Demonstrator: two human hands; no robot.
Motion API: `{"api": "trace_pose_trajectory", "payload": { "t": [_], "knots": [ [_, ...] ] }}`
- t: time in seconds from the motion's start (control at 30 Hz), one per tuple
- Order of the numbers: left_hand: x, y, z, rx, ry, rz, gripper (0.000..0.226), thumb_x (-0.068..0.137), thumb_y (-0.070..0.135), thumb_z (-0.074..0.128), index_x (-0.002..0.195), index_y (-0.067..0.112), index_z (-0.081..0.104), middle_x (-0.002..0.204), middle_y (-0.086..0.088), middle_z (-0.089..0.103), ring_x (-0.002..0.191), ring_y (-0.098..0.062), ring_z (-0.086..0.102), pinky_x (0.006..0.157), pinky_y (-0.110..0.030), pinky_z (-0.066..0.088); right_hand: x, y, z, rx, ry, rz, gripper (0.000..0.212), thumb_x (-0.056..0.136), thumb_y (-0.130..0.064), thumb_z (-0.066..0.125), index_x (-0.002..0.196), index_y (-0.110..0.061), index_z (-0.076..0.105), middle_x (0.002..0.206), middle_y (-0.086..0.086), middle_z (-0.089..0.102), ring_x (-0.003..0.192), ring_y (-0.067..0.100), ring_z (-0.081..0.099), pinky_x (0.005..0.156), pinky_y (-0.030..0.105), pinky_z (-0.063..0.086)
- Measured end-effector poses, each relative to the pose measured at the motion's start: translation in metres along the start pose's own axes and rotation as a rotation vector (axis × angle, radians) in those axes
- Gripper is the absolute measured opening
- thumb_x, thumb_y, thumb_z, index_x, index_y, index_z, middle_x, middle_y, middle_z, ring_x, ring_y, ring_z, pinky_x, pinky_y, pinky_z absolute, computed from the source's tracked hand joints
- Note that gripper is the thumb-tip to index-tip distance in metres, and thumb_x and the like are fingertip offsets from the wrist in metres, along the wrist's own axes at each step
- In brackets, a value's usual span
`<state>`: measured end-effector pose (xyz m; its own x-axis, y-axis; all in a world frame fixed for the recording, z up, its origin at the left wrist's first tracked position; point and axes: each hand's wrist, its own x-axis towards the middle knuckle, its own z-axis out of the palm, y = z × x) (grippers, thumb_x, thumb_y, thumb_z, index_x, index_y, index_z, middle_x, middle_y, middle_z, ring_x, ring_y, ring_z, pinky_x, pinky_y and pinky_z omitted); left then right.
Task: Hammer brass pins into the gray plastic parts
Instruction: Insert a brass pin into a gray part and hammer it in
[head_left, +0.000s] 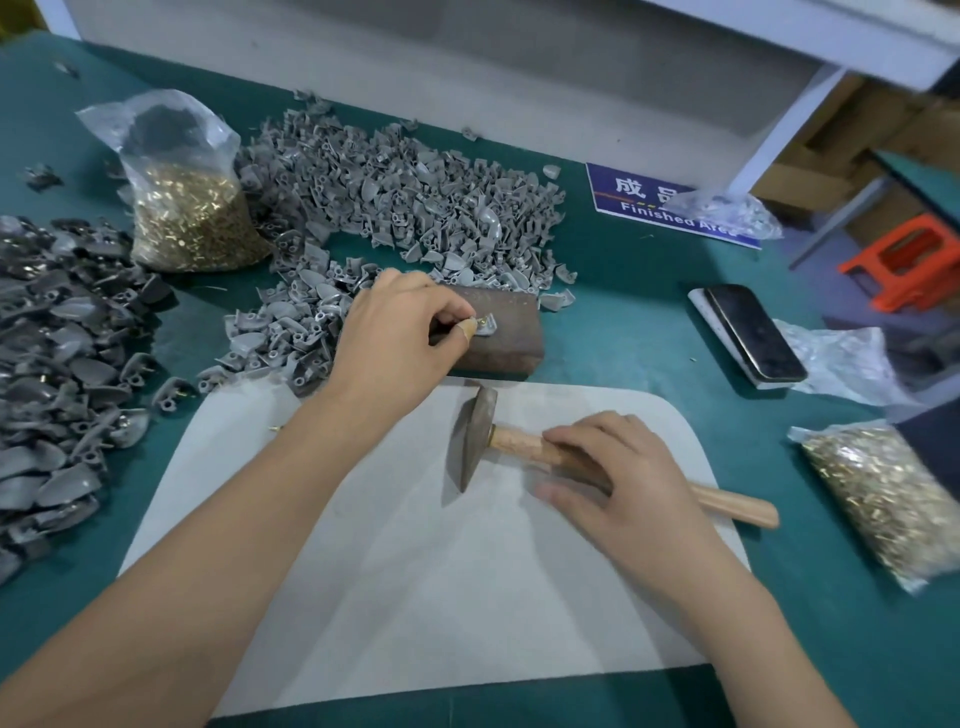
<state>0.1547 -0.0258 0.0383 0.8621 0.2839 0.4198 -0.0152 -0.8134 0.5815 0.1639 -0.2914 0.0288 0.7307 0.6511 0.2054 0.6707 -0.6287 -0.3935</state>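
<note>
My left hand (400, 332) pinches a small gray plastic part (487, 328) with a brass pin (482, 321) in it, pressed onto a dark brown block (511, 332). My right hand (618, 478) is closed around the wooden handle of a hammer (475, 439), whose metal head rests on the white mat (405, 571). A big heap of loose gray parts (405, 197) lies behind the block. Another pile of gray parts (57, 374), several showing brass pins, lies at the left.
A clear bag of brass pins (192, 208) stands at the back left and a second bag of pins (883, 493) lies at the right. A phone (753, 332), a blue sign (660, 205) and an orange stool (909, 260) are to the right on and beyond the green table (649, 280).
</note>
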Motion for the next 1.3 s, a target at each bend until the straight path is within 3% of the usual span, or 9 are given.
{"api": "trace_pose_trajectory", "payload": {
  "t": [0.13, 0.27, 0.4, 0.5, 0.6, 0.7, 0.8, 0.97, 1.3],
  "knots": [
    [0.0, 0.0, -0.001, 0.027, 0.016, -0.012, 0.009, 0.093, 0.03, 0.07, 0.098, 0.027, 0.077, 0.087, 0.01, 0.059, 0.096, -0.019, 0.049, 0.088, -0.043, 0.046, 0.0, -0.001, 0.0, -0.234, 0.037, -0.154, 0.02, 0.096, -0.023, 0.069, 0.114, -0.015, 0.071, 0.102, 0.0, 0.062, 0.087, 0.026, 0.06, 0.073, 0.045, 0.053],
    [0.003, -0.003, -0.005, 0.018, -0.006, -0.01, 0.01, 0.093, 0.028, 0.071, 0.1, 0.027, 0.078, 0.087, 0.008, 0.06, 0.096, -0.02, 0.05, 0.086, -0.041, 0.045, 0.013, -0.003, -0.018, -0.295, 0.153, -0.211, 0.025, 0.102, -0.032, 0.048, 0.115, -0.018, 0.063, 0.105, -0.002, 0.06, 0.066, 0.029, 0.063, 0.051, 0.036, 0.049],
    [0.005, -0.005, -0.008, 0.068, -0.024, 0.014, 0.013, 0.094, 0.035, 0.069, 0.103, 0.028, 0.077, 0.09, 0.008, 0.061, 0.096, -0.02, 0.051, 0.083, -0.038, 0.043, 0.041, -0.009, -0.045, -0.105, 0.265, -0.151, 0.027, 0.1, -0.047, 0.046, 0.119, -0.03, 0.054, 0.099, -0.011, 0.055, 0.078, 0.017, 0.056, 0.058, 0.038, 0.048],
    [0.006, -0.006, -0.009, 0.083, -0.02, 0.012, 0.014, 0.095, 0.039, 0.068, 0.101, 0.032, 0.078, 0.091, 0.01, 0.062, 0.094, -0.018, 0.049, 0.08, -0.034, 0.037, 0.066, -0.016, -0.05, -0.132, 0.289, -0.11, 0.022, 0.105, -0.04, 0.047, 0.118, -0.028, 0.059, 0.098, -0.01, 0.063, 0.085, 0.02, 0.06, 0.064, 0.043, 0.05],
    [0.006, -0.005, -0.009, 0.081, -0.034, 0.021, 0.014, 0.095, 0.04, 0.068, 0.101, 0.033, 0.078, 0.09, 0.01, 0.063, 0.092, -0.018, 0.048, 0.08, -0.035, 0.039, 0.085, -0.014, -0.041, -0.12, 0.181, 0.079, 0.018, 0.109, -0.034, 0.044, 0.113, -0.029, 0.06, 0.087, -0.016, 0.061, 0.084, 0.022, 0.059, 0.066, 0.04, 0.039],
    [0.005, -0.005, -0.01, 0.094, -0.012, 0.03, 0.014, 0.094, 0.038, 0.069, 0.102, 0.032, 0.079, 0.087, 0.011, 0.061, 0.091, -0.018, 0.049, 0.08, -0.036, 0.041, 0.089, -0.012, -0.03, -0.112, 0.088, 0.181, 0.032, 0.105, -0.049, 0.03, 0.111, -0.033, 0.057, 0.08, -0.012, 0.062, 0.078, 0.027, 0.056, 0.067, 0.039, 0.035],
    [0.006, -0.004, -0.01, 0.107, -0.002, 0.04, 0.014, 0.094, 0.039, 0.07, 0.101, 0.032, 0.079, 0.086, 0.013, 0.059, 0.091, -0.018, 0.049, 0.079, -0.034, 0.04, 0.087, -0.014, -0.024, -0.169, 0.169, 0.159, 0.046, 0.101, -0.06, 0.022, 0.116, -0.038, 0.059, 0.071, -0.011, 0.055, 0.071, 0.029, 0.051, 0.062, 0.037, 0.029],
    [0.006, -0.005, -0.01, 0.126, 0.006, 0.061, 0.013, 0.093, 0.036, 0.071, 0.101, 0.03, 0.08, 0.087, 0.011, 0.063, 0.091, -0.021, 0.052, 0.077, -0.037, 0.044, 0.089, -0.021, -0.011, -0.165, 0.208, 0.134, 0.03, 0.108, -0.045, 0.036, 0.125, -0.036, 0.059, 0.098, -0.006, 0.071, 0.087, 0.036, 0.062, 0.063, 0.036, 0.028],
    [0.005, -0.01, -0.007, 0.124, 0.014, 0.045, 0.012, 0.095, 0.034, 0.07, 0.104, 0.034, 0.078, 0.096, 0.012, 0.065, 0.094, -0.019, 0.052, 0.07, -0.03, 0.035, 0.086, -0.03, -0.007, -0.117, 0.402, 0.143, 0.031, 0.109, -0.039, 0.043, 0.134, -0.04, 0.061, 0.099, -0.007, 0.074, 0.08, 0.022, 0.057, 0.057, 0.031, 0.024]
  ]
}}
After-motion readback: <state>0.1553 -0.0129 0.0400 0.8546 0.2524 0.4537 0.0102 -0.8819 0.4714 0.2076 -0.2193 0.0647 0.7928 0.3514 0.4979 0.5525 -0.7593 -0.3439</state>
